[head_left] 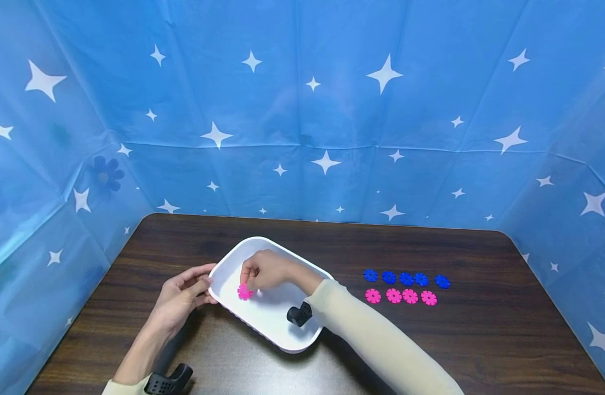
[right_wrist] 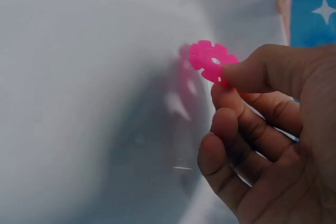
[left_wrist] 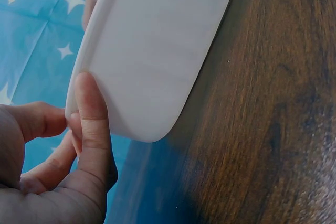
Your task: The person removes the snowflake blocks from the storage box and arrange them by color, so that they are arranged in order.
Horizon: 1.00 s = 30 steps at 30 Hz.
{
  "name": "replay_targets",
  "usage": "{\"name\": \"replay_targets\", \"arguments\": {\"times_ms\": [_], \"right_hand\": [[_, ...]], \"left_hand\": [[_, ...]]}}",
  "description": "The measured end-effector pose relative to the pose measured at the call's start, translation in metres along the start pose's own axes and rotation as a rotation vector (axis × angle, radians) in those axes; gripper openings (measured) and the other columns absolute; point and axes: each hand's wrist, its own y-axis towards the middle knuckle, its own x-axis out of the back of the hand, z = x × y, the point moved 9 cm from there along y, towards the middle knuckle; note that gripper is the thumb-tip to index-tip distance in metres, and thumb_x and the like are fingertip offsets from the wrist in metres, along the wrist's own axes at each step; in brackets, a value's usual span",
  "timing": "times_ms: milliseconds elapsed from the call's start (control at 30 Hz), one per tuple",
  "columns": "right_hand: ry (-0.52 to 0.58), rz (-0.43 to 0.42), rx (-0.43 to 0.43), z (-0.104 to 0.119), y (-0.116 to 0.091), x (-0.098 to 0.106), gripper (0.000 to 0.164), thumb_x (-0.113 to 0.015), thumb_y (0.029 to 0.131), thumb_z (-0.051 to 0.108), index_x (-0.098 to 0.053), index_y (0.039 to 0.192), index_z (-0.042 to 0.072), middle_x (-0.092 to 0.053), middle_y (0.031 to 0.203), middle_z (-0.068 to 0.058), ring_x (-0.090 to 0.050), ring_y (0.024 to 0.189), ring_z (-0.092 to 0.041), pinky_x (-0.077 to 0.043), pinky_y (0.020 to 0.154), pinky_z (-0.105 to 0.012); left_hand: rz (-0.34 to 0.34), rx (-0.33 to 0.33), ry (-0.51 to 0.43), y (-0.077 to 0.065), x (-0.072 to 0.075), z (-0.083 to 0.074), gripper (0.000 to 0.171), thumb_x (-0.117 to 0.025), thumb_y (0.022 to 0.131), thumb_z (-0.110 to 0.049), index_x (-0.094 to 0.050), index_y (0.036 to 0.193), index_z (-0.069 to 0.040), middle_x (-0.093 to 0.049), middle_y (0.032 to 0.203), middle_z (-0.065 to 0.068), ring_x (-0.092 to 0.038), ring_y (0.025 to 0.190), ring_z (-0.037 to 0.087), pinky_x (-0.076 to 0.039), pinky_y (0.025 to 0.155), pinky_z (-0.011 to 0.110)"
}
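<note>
A white plastic tray [head_left: 277,323] sits at an angle on the table. My left hand [head_left: 182,293] pinches its near-left end, thumb on one side of the rim and fingers on the other, as the left wrist view shows. Inside the tray, my right hand [head_left: 269,270] pinches a pink notched disc [right_wrist: 210,59] with a small hole in its middle, between thumb and index finger. The other right fingers curl loosely below it. The tray floor around the disc shows its pink reflection; whether the disc touches the tray, I cannot tell.
To the right of the tray, a row of several blue notched discs [head_left: 406,278] lies above a row of several pink discs [head_left: 410,296]. Everything stands on a dark wood-grain table [head_left: 480,329]. Behind it hangs a blue star-patterned cloth [head_left: 263,181].
</note>
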Motion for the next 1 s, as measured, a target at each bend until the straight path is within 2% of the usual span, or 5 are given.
{"name": "replay_targets", "arguments": {"times_ms": [267,400,633,1000], "right_hand": [[-0.007,-0.051,0.027,0.011,-0.018,0.020,0.012,-0.064,0.091,0.007,-0.072,0.089,0.015,-0.061,0.071,0.009,-0.050,0.064,0.000,-0.042,0.060,-0.015],[0.000,-0.079,0.033,0.016,-0.028,0.030,0.013,-0.063,0.092,0.009,-0.072,0.088,0.017,-0.061,0.071,0.009,-0.050,0.065,-0.001,-0.042,0.063,-0.016],[0.018,-0.127,0.052,0.023,-0.046,0.045,0.013,-0.061,0.092,0.008,-0.072,0.088,0.015,-0.064,0.071,0.006,-0.050,0.062,-0.003,-0.042,0.060,-0.018],[0.050,-0.220,0.036,0.018,-0.073,0.059,0.010,-0.065,0.091,0.010,-0.072,0.091,0.017,-0.062,0.073,0.007,-0.055,0.070,-0.005,-0.047,0.067,-0.020]], "left_hand": [[-0.007,0.013,-0.002,0.000,0.001,0.000,0.046,-0.060,0.104,-0.012,-0.050,0.147,0.001,-0.058,0.113,0.004,-0.065,0.091,0.012,-0.064,0.081,0.028],[-0.011,0.021,0.001,0.000,0.001,-0.001,0.046,-0.060,0.104,-0.012,-0.050,0.147,0.000,-0.057,0.114,0.004,-0.065,0.090,0.012,-0.064,0.081,0.027],[-0.018,0.025,0.012,-0.001,0.001,-0.001,0.047,-0.061,0.104,-0.016,-0.050,0.147,-0.002,-0.058,0.120,0.007,-0.066,0.092,0.013,-0.064,0.083,0.026],[-0.016,0.028,0.013,0.000,0.001,-0.001,0.046,-0.060,0.104,-0.016,-0.050,0.147,-0.002,-0.058,0.123,0.008,-0.067,0.093,0.013,-0.064,0.083,0.027]]}}
